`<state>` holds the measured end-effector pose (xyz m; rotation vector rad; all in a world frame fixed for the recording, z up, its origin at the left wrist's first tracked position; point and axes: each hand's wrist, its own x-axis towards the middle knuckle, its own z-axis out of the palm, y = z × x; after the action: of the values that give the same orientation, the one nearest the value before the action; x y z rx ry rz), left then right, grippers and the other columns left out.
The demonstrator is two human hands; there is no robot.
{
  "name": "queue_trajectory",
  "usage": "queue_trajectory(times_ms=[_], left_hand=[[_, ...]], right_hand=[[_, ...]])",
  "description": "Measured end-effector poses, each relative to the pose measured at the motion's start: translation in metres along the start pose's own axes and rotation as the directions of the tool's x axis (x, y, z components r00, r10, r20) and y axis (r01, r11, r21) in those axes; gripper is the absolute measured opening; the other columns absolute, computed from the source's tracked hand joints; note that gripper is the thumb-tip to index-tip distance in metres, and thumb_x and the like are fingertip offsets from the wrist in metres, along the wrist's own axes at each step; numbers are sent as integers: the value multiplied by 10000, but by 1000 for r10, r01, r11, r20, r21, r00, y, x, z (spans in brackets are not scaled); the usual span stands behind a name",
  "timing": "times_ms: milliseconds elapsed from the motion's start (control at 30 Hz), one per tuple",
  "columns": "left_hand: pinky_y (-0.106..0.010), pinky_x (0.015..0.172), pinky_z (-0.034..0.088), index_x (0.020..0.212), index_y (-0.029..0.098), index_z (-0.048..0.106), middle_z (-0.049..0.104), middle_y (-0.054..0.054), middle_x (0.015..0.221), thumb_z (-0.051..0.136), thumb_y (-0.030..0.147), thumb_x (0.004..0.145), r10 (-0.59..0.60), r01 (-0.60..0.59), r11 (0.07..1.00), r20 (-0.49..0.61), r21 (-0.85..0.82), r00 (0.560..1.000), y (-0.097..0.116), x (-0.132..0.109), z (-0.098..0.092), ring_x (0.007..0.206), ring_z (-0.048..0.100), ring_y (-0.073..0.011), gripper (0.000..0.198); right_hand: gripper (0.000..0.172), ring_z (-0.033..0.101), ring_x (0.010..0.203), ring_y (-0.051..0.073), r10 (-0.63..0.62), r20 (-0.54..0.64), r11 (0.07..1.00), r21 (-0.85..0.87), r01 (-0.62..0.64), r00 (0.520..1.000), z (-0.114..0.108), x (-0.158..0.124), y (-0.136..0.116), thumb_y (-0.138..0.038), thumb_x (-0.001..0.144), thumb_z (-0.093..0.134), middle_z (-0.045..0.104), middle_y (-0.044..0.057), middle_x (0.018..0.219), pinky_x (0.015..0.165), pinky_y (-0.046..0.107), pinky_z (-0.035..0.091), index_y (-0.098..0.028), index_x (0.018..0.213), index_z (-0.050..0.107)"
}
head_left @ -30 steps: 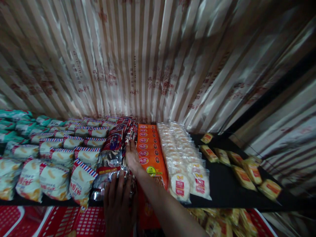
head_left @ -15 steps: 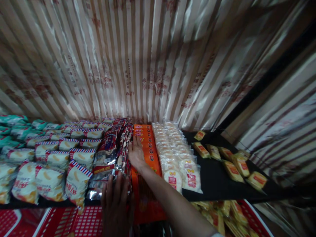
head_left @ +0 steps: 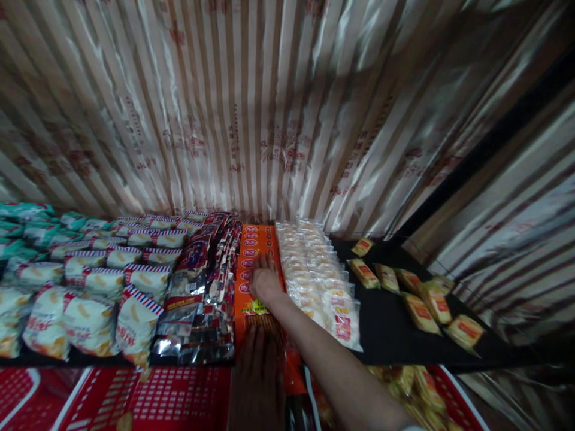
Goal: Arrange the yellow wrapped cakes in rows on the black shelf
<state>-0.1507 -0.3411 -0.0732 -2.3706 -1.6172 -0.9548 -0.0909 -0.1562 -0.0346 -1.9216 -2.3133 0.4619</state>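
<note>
Right grip (head_left: 266, 282): loosely spread. Orange packets (head_left: 243, 301): overlapped row, directly beneath it. Left grip (head_left: 257, 371): spread over the row's near end. Light, even pressure should keep edges aligned.

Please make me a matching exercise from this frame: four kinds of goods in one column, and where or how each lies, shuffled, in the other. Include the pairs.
1. Orange packets
2. Clear-wrapped white rounds
3. Striped-top bags
4. Loose yellow packets on the black shelf

A. Between green packets and dark-red, silvery packets
B. Scattered near the picture's right
C. Partly covered by the left hand and right hand
D. Overlapping rows, just right of the orange stack

Pairs: 1-C, 2-D, 3-A, 4-B
</note>
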Motion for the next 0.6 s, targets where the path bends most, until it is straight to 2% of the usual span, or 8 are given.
queue_trajectory(times_ms=[167, 267, 400, 600], left_hand=[[-404, 851, 498, 1158, 187, 533, 551, -83, 1191, 511, 359, 873, 5, -5, 1000, 4, -24, 1000, -4, 4, -1, 1007, 565, -185, 334], [-405, 852, 497, 1160, 185, 532, 551, -84, 1191, 512, 358, 872, -1, 1, 999, 3, -35, 1000, -4, 6, 1, 1008, 565, -186, 336], [-406, 850, 498, 1162, 182, 530, 551, -83, 1189, 516, 358, 871, -28, 29, 999, 7, -39, 1000, -1, 10, 5, 1008, 566, -187, 340], [-416, 856, 494, 1169, 177, 525, 549, -85, 1194, 520, 356, 868, -55, 56, 997, 20, -45, 998, 3, 13, 13, 1016, 563, -193, 351]], right_hand=[[582, 62, 1399, 343, 8, 1, 999, -34, -8, 1000, 3, 0, -1, -174, 853, 332, 197, 211, 1496, 1108, 464, 161, 25, 1399, 288], [586, 35, 1403, 326, 0, -65, 999, -38, -3, 998, 8, 1, -1, -215, 877, 327, 145, 213, 1504, 1119, 464, 110, 13, 1413, 257], [566, 11, 1409, 289, -16, -139, 1000, -5, 15, 990, 13, 10, 0, -303, 926, 267, 124, 181, 1516, 1125, 441, 73, -49, 1432, 243], [562, -56, 1406, 285, -30, -150, 999, 6, 32, 988, 17, 25, 4, -406, 934, 260, 120, 131, 1529, 1118, 466, -1, -141, 1429, 289]])
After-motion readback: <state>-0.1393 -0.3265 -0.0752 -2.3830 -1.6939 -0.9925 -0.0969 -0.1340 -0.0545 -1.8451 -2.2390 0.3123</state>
